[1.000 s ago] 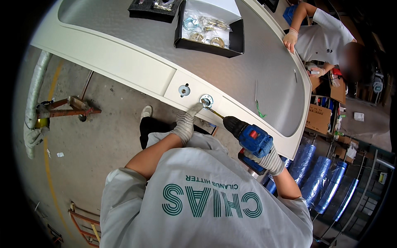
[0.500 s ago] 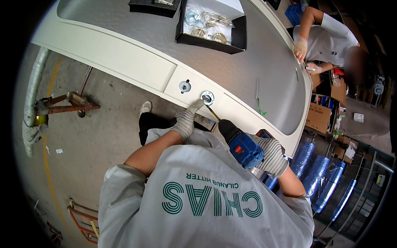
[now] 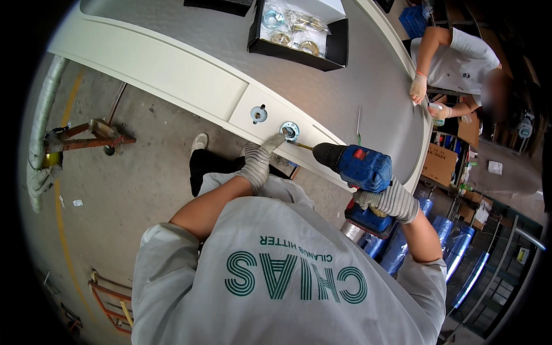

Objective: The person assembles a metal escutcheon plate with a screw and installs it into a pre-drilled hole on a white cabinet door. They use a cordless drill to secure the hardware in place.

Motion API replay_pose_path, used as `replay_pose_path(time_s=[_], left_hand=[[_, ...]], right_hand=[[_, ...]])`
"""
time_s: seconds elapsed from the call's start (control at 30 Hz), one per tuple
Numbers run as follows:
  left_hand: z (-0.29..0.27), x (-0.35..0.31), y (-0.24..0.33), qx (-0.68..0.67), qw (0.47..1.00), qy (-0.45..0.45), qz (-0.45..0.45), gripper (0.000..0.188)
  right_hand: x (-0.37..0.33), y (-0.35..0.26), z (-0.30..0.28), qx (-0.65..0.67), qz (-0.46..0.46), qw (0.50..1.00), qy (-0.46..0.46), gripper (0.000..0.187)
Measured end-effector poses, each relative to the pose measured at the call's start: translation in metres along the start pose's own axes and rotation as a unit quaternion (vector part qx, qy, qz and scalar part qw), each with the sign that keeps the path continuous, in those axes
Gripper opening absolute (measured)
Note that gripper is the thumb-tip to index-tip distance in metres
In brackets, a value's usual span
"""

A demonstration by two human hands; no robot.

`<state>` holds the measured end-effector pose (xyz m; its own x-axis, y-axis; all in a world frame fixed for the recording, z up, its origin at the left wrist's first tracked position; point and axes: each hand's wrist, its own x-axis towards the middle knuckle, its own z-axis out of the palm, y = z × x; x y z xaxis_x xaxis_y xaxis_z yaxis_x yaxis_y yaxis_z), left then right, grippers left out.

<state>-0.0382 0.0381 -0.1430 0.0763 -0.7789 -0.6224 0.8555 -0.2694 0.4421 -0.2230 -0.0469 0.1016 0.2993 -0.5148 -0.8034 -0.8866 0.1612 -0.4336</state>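
A round metal fitting (image 3: 290,131) sits in the pale panel (image 3: 218,101), at the right of a round cutout (image 3: 259,114). My gloved left hand (image 3: 257,163) is closed, its fingertips pressed together on the fitting's left side; their exact grip is partly hidden. In my gloved right hand (image 3: 391,201) is a blue and black cordless drill (image 3: 365,167), held by its handle. The drill lies nearly level, pointing left, and its long thin bit (image 3: 301,145) reaches the fitting's lower right rim.
An open black box (image 3: 296,43) of bagged metal parts stands on the grey surface (image 3: 190,29). At the far right a co-worker's gloved hand (image 3: 440,110) holds a spray bottle. Blue film-wrapped rolls (image 3: 397,253) lie at the right, and a rusty metal stand (image 3: 98,140) at the left.
My right hand has swung the drill up and to the right, turning it flatter. The bit stays at the fitting, and my left hand remains there. A co-worker's spray bottle shows more plainly.
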Motion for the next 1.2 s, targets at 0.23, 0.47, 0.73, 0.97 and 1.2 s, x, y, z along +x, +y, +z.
replay_pose_path(time_s=[0.23,0.47,0.73,0.97,1.2], left_hand=[[0.008,-0.007,0.009,0.016,0.999,0.036,-0.009,0.045],[0.008,-0.008,0.011,0.022,0.999,0.044,-0.007,0.042],[0.008,-0.004,0.006,0.009,0.999,0.044,0.012,0.036],[0.000,-0.002,0.002,0.049,0.997,-0.006,-0.060,0.059],[-0.004,-0.003,0.004,0.062,0.995,-0.031,-0.071,0.062]], right_hand=[[0.000,-0.023,-0.002,0.046,0.040,0.998,-0.007,0.024],[-0.001,-0.035,-0.006,0.018,0.086,0.996,-0.017,0.025],[-0.002,-0.044,-0.001,0.000,0.033,0.999,0.002,0.026],[-0.001,-0.052,-0.002,-0.029,0.019,0.999,-0.010,0.028],[0.001,-0.048,-0.003,-0.019,-0.014,1.000,-0.002,0.033]])
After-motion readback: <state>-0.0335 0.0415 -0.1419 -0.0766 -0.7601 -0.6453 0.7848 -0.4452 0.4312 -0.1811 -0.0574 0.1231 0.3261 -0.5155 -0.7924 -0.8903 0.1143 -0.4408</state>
